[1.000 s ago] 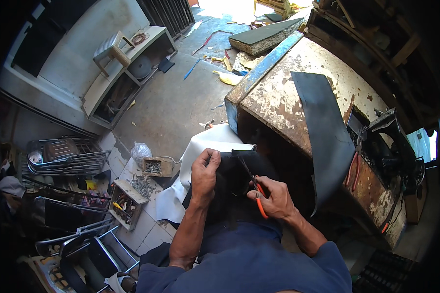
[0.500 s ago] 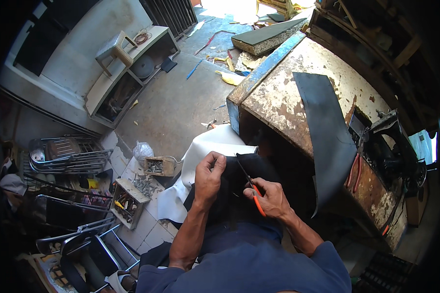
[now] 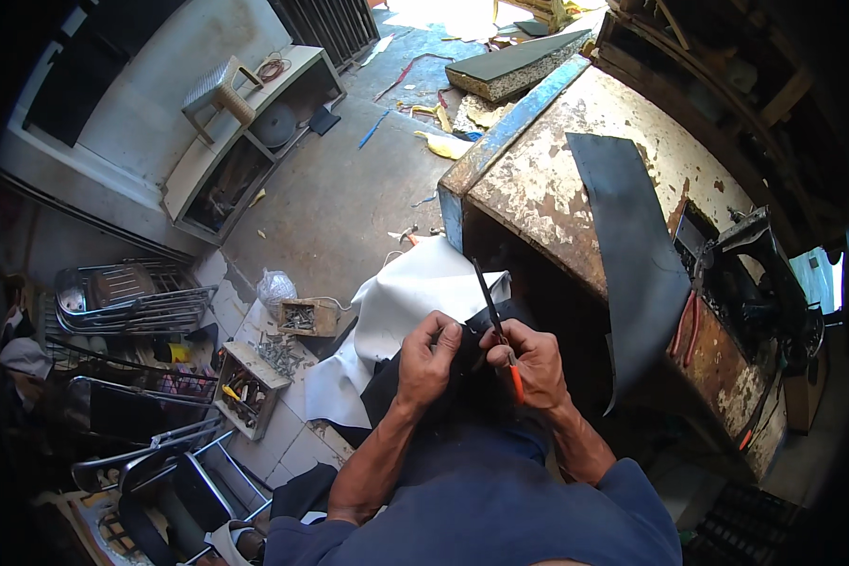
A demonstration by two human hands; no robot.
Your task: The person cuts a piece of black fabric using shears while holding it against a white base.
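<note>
My right hand [image 3: 530, 366] is closed round orange-handled scissors [image 3: 488, 292], their dark blades pointing up and away from me. My left hand [image 3: 428, 360] pinches the edge of a black sheet of material [image 3: 511, 309] over my lap. Both hands are close together, and the right fingertips sit near the same black edge. Whether they also grip it, I cannot tell. A white sheet with a smooth surface [image 3: 415, 283] drapes beyond my left hand, partly under the black material.
To the right stands a worn workbench [image 3: 538, 203] with a black strip of material [image 3: 627, 255], red-handled pliers [image 3: 690, 325] and a black sewing machine [image 3: 759, 283]. At left on the floor are wooden boxes of tools [image 3: 245, 391] and hardware [image 3: 321, 316], beside folded metal chairs [image 3: 137, 302].
My hands have come closer together. The scissors have swung more upright and their blades have lifted off the black material. My left hand has shifted slightly right and nearer me.
</note>
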